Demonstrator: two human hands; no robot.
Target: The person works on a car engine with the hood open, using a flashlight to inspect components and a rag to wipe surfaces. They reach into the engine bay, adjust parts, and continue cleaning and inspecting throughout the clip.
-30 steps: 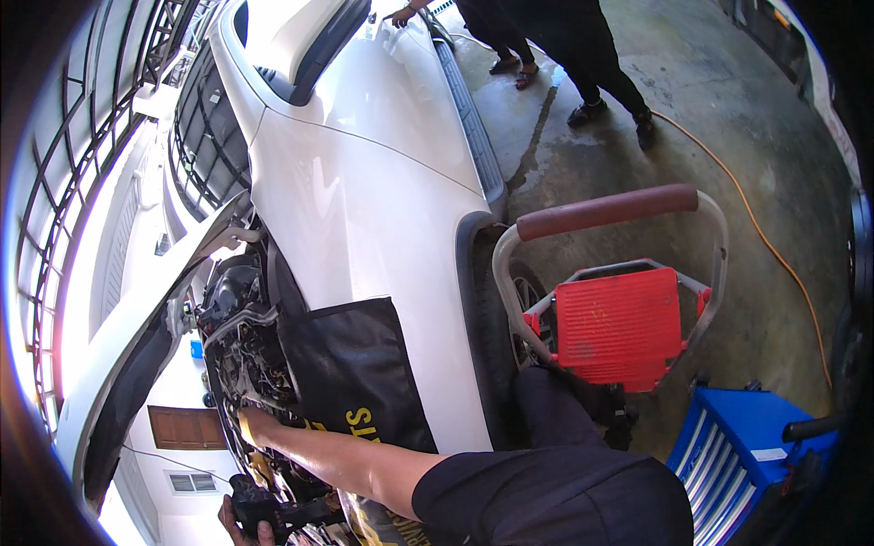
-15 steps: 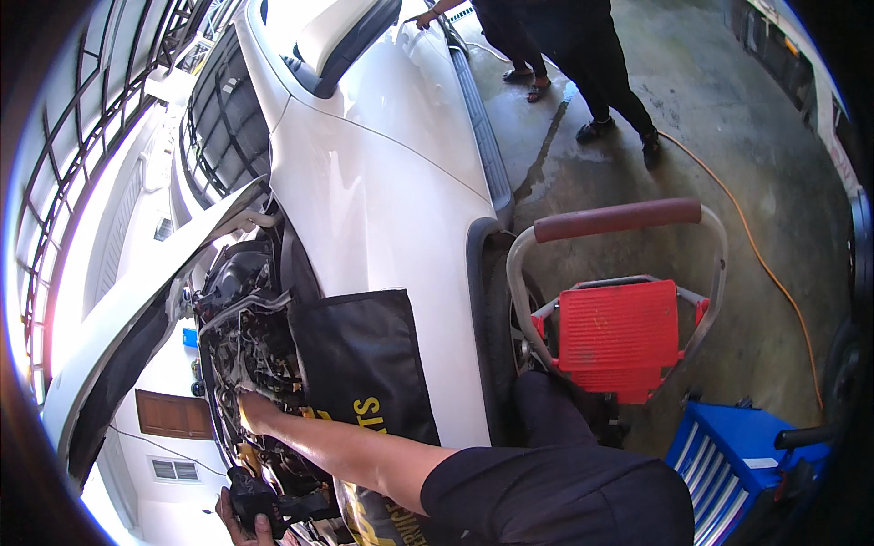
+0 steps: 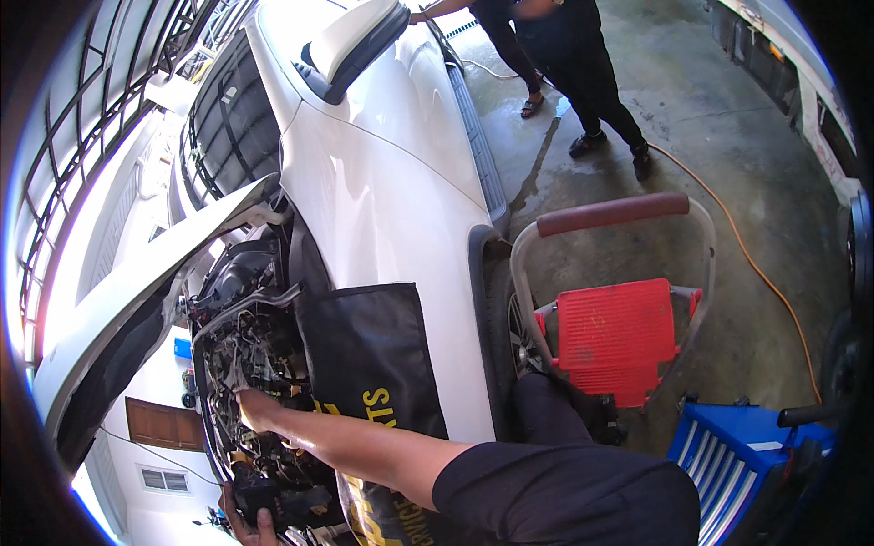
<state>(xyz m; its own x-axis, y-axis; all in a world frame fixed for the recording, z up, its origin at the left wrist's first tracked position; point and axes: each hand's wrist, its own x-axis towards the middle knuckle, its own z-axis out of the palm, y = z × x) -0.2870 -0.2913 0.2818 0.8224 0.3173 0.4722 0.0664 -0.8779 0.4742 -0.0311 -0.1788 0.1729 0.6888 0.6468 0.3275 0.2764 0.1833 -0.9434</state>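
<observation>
My right arm stretches across a black fender cover (image 3: 369, 332) with yellow lettering. Deep in the open engine bay (image 3: 264, 350), my right hand (image 3: 259, 411) is among hoses and metal parts; its fingertips are hidden. Near the bottom edge, my left hand (image 3: 248, 526) is closed round a chunky black object (image 3: 258, 491), thumb on one side and fingers on the other. I cannot make out exactly what that object is. The raised white hood (image 3: 123, 296) stands to the left of the engine bay.
A red step stool (image 3: 614, 341) with a grey-framed handle stands beside the front wheel (image 3: 521, 337). Close by is a blue tool cart (image 3: 728, 455). An orange cable (image 3: 751, 259) runs over the wet concrete floor. Two people in dark clothes (image 3: 569, 59) stand along the white car (image 3: 382, 182).
My view has shifted slightly. Both my hands stay at about the same places. In the background, the people have changed posture, and one arm reaches to the car behind the mirror.
</observation>
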